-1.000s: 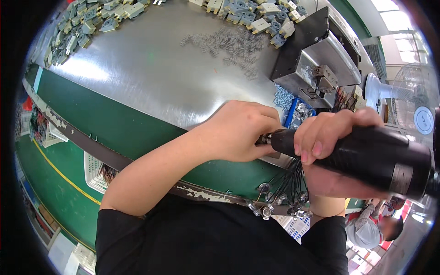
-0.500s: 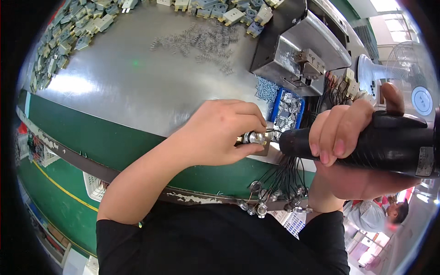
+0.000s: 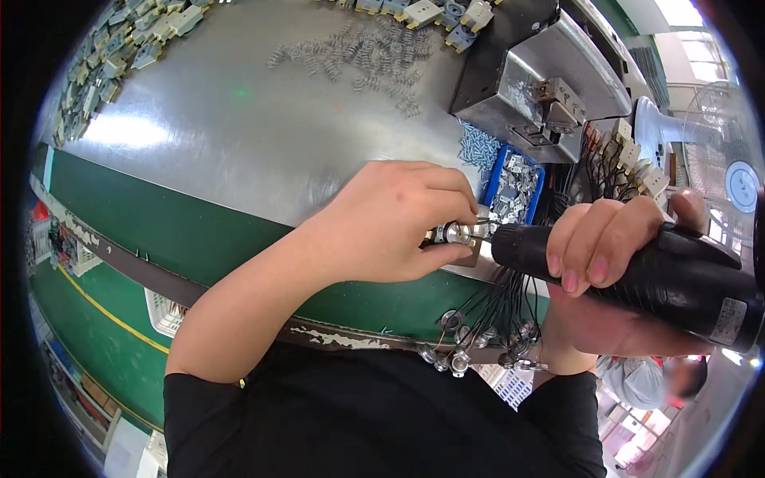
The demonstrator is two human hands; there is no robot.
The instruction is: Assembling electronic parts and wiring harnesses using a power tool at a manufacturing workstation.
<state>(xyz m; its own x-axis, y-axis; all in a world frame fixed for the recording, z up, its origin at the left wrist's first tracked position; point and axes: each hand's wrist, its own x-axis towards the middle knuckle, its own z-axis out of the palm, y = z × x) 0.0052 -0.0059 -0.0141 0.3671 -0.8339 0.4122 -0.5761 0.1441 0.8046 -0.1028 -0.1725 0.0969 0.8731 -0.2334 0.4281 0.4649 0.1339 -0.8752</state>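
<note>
Black power screwdriver (image 3: pixel 673 287) sits clamped in the right hand (image 3: pixel 607 243), pointing left; before its tip, the left hand (image 3: pixel 402 219) pinches a small metal part (image 3: pixel 457 233) near the table's (image 3: pixel 263 135) near edge; a blue tray (image 3: pixel 495 175) lies farther right.

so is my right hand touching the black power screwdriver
Touching: the head view shows the right hand wrapped around the black power screwdriver.
</note>
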